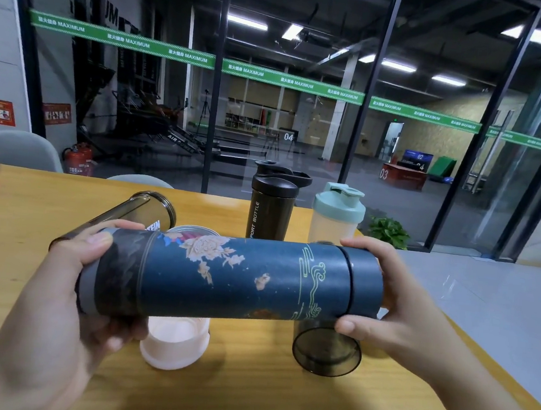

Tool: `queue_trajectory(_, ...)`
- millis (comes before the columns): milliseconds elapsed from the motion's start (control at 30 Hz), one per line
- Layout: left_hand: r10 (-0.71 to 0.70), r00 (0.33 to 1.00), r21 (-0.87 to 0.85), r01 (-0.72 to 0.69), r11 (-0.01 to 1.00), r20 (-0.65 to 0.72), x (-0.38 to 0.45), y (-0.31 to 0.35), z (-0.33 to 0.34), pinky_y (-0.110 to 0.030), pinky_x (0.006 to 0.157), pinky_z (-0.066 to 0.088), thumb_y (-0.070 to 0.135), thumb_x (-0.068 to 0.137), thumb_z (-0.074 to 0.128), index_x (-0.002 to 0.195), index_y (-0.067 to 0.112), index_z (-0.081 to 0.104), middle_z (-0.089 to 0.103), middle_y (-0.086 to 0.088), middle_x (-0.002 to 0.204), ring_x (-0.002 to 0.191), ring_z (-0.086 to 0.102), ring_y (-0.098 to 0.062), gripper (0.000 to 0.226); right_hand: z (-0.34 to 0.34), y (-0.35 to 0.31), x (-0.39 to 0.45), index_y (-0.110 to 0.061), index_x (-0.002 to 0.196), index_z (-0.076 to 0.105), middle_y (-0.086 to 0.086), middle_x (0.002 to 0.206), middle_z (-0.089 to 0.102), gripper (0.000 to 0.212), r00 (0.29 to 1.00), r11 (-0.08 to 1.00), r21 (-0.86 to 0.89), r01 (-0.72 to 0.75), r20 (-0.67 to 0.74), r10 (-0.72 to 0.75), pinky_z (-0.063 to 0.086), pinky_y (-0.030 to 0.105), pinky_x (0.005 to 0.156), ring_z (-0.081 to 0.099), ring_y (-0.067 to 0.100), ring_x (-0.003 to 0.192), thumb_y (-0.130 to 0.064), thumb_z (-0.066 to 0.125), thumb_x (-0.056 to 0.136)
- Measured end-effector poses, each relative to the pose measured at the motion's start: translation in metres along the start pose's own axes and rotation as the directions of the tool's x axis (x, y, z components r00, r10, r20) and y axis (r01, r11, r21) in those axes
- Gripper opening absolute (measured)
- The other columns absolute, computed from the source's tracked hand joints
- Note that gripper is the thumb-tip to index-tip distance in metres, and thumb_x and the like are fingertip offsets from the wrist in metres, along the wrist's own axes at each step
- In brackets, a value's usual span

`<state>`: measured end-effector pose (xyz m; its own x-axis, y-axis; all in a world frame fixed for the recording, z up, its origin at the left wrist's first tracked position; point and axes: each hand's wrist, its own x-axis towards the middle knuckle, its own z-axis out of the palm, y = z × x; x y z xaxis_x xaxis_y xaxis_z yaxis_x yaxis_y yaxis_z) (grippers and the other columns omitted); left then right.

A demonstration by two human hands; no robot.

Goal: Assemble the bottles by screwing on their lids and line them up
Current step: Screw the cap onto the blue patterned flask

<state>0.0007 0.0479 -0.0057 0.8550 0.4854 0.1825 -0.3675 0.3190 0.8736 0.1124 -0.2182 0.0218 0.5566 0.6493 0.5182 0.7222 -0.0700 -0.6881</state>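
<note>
Wooden table (37, 280) bearing, at 12 o'clock, an upright black bottle (269, 216) and green-lidded bottle (334, 220). Blue flask (221, 276), held horizontally above centre. Left hand (86, 289) grips its base at 9 o'clock; right hand (395, 304) grips its lid (364, 281) at 3 o'clock.

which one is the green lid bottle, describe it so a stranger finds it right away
On the wooden table, look to the far edge by the glass wall, where two capped bottles stand upright. The green lid bottle is the right one, beside the black bottle. It alone has a pale, cloudy body and a mint lid.
</note>
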Motion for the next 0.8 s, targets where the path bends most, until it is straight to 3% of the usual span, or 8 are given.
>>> queue_trajectory(167, 0.018, 1.0, 0.039, -0.017, 0.999, -0.01, -0.0005, 0.001, 0.0026, -0.017, 0.03, 0.039, 0.037, 0.097, 0.035, 0.079, 0.03, 0.067, 0.057, -0.013, 0.09, 0.037, 0.053, -0.014, 0.037, 0.0035, 0.0006, -0.0008, -0.048, 0.102, 0.053, -0.022, 0.089, 0.065, 0.041, 0.993, 0.996, 0.035, -0.078, -0.09, 0.081, 0.049, 0.013, 0.061, 0.064, 0.0, 0.071, -0.048, 0.061, 0.062)
queue_trajectory(300, 0.103, 0.995, 0.114, -0.102, 0.988, -0.001, -0.0027, 0.0026, 0.0086, -0.017, 0.03, 0.03, 0.03, 0.095, 0.032, 0.079, 0.033, 0.069, 0.068, -0.005, 0.071, 0.035, 0.047, -0.023, 0.04, 0.0059, 0.0019, -0.0008, -0.031, 0.104, 0.057, -0.022, 0.075, 0.067, 0.045, 0.978, 0.979, 0.104, -0.176, -0.091, 0.186, 0.047, 0.01, 0.057, 0.063, -0.003, 0.067, -0.054, 0.054, 0.064)
queue_trajectory(400, 0.14, 0.99, 0.128, -0.143, 0.981, 0.03, -0.0034, 0.0031, 0.0099, -0.017, 0.029, 0.03, 0.025, 0.095, 0.03, 0.083, 0.031, 0.068, 0.069, -0.004, 0.068, 0.032, 0.046, -0.024, 0.04, 0.0066, 0.0002, 0.0, -0.026, 0.088, 0.058, -0.023, 0.057, 0.063, 0.025, 0.958, 0.959, 0.135, -0.251, -0.107, 0.266, 0.042, 0.005, 0.05, 0.058, -0.008, 0.054, -0.045, 0.051, 0.073)
queue_trajectory(467, 0.143, 0.989, 0.122, -0.146, 0.982, 0.032, -0.0031, 0.0027, 0.0083, -0.017, 0.026, 0.029, 0.024, 0.095, 0.03, 0.085, 0.029, 0.068, 0.067, -0.008, 0.068, 0.03, 0.044, -0.025, 0.039, 0.006, 0.0004, -0.0009, -0.025, 0.085, 0.056, -0.022, 0.05, 0.059, 0.022, 0.954, 0.956, 0.139, -0.258, -0.119, 0.275, 0.037, 0.004, 0.045, 0.054, -0.008, 0.046, -0.042, 0.046, 0.074)
queue_trajectory(600, 0.137, 0.99, 0.09, -0.139, 0.986, 0.032, -0.0016, 0.0032, 0.0065, -0.016, 0.027, 0.031, 0.029, 0.094, 0.033, 0.089, 0.025, 0.066, 0.065, -0.018, 0.076, 0.028, 0.04, -0.024, 0.034, 0.0076, 0.0001, -0.0011, -0.043, 0.109, 0.053, -0.023, 0.074, 0.063, 0.049, 0.971, 0.976, 0.066, -0.206, -0.108, 0.213, 0.043, 0.013, 0.051, 0.054, -0.001, 0.055, -0.061, 0.051, 0.063)
queue_trajectory(667, 0.115, 0.993, 0.067, -0.116, 0.991, 0.021, -0.0013, 0.0025, 0.0071, -0.015, 0.028, 0.031, 0.03, 0.095, 0.032, 0.087, 0.025, 0.066, 0.065, -0.017, 0.076, 0.028, 0.039, -0.023, 0.035, 0.0074, 0.0015, -0.0015, -0.052, 0.111, 0.047, -0.029, 0.087, 0.062, 0.05, 0.98, 0.987, 0.032, -0.157, -0.114, 0.16, 0.047, 0.014, 0.055, 0.06, 0.0, 0.061, -0.056, 0.056, 0.062)
queue_trajectory(800, 0.087, 0.996, 0.063, -0.087, 0.994, -0.002, -0.0041, 0.0024, 0.0102, -0.016, 0.029, 0.03, 0.031, 0.095, 0.033, 0.078, 0.03, 0.069, 0.068, -0.006, 0.068, 0.033, 0.044, -0.023, 0.04, 0.0076, 0.0045, -0.0003, -0.053, 0.106, 0.047, -0.028, 0.092, 0.061, 0.046, 0.985, 0.996, 0.005, -0.091, -0.147, 0.091, 0.05, 0.016, 0.057, 0.063, 0.002, 0.068, -0.052, 0.058, 0.062)
